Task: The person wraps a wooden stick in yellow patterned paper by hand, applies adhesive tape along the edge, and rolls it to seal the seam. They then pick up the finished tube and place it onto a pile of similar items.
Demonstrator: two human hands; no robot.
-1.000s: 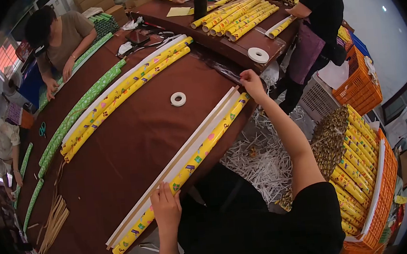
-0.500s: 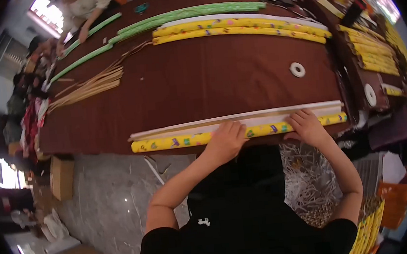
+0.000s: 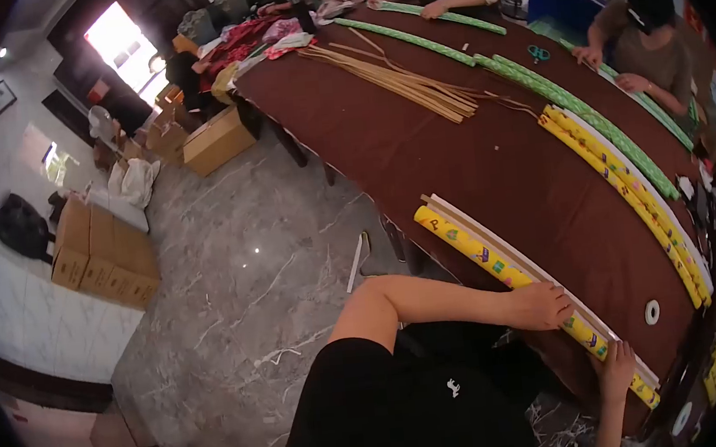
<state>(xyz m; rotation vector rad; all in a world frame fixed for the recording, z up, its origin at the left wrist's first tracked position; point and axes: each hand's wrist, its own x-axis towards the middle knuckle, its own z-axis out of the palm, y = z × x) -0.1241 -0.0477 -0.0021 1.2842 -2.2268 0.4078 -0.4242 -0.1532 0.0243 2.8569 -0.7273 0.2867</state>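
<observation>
A long yellow roll of patterned wrapping paper (image 3: 462,243) lies along the near edge of the brown-covered table, slanting from upper left to lower right. A white strip (image 3: 507,255) runs along its far side. My left hand (image 3: 541,305) bends its fingers over the roll right of its middle. Closer to the right-hand end, my right hand (image 3: 616,369) is closed over the same roll, its fingers on the far side. Both palms hide parts of the paper.
Across the brown table (image 3: 490,178) lie yellow rolls (image 3: 617,168), green rolls (image 3: 568,99), thin wooden strips (image 3: 405,83), teal scissors (image 3: 538,54) and a white tape roll (image 3: 652,312). Co-workers (image 3: 650,53) sit at the far side. Cardboard boxes (image 3: 105,254) stand on the floor.
My view has swung to the left, so the table now appears slanted and more floor shows. Both hands stay on the yellow roll, and my left fingers look more curled.
</observation>
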